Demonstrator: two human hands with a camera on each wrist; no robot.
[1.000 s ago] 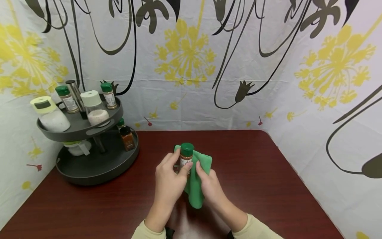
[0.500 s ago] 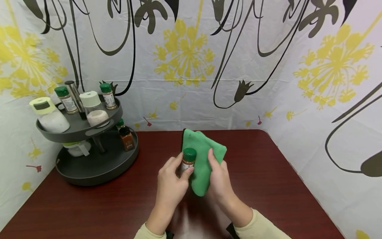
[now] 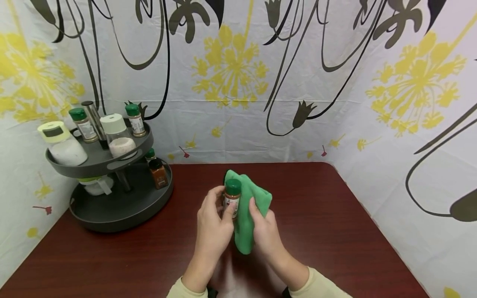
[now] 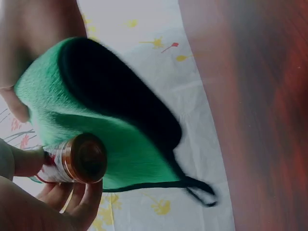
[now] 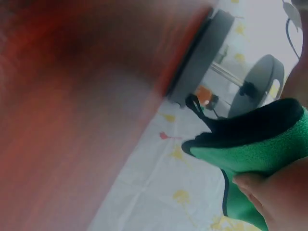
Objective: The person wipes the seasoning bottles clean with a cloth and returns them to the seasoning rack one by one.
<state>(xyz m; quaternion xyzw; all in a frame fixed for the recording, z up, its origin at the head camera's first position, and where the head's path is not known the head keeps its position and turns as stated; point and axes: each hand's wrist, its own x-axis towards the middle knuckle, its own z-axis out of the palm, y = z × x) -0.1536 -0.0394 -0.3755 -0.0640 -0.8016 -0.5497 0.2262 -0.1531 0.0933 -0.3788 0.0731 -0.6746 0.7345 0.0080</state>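
Flower-patterned fabric hangs behind a dark red table. From left: a two-tier rack; the left hand, fingers curled round a green-capped jar held nearly upright; just right of it, contact unclear, a green cloth, gripped by the right hand.

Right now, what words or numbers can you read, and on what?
Nothing can be read.
Small jar in the left hand: label marks, too small and blurred.
Left green-capped jar and right green-capped jar, upper tray: printed labels, too small.
Dark-capped bottle, lower tray: marks, too small.
Green cloth: no writing seen.
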